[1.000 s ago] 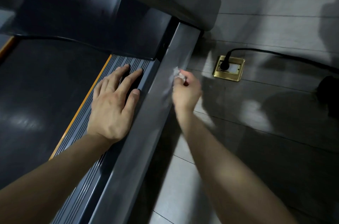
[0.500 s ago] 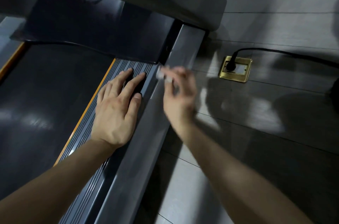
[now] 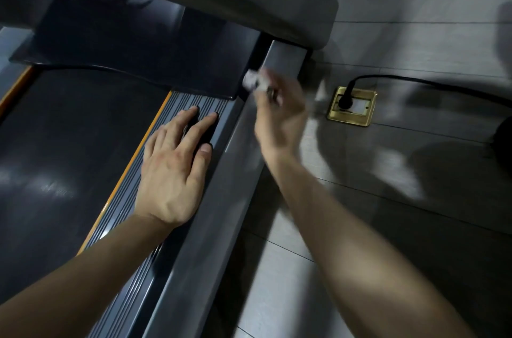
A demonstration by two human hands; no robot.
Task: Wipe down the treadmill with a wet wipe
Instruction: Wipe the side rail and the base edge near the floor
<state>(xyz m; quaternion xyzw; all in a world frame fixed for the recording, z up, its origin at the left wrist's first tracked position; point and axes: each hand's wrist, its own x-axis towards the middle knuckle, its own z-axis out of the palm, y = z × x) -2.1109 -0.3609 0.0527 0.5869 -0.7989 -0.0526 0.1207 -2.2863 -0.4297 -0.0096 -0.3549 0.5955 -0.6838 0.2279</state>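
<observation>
two hands | left hand [image 3: 171, 171] spread flat on treadmill [image 3: 216, 227] | right hand [image 3: 279, 119] pinches one wet wipe [image 3: 250, 81]

- The left hand [image 3: 171, 171] is bare, tendons and knuckles showing on its back, thumbnail short.
- The right hand [image 3: 279, 119] is bare and blurred.
- The left forearm [image 3: 83, 276] and right forearm [image 3: 360, 268] are bare too.

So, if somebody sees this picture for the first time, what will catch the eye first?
The left hand lies flat on the ribbed side rail of the treadmill, near the middle. Just right of it the blurred right hand pinches a crumpled white wet wipe over the grey frame. On the floor further right, a brass socket with a black plug stands out.
</observation>
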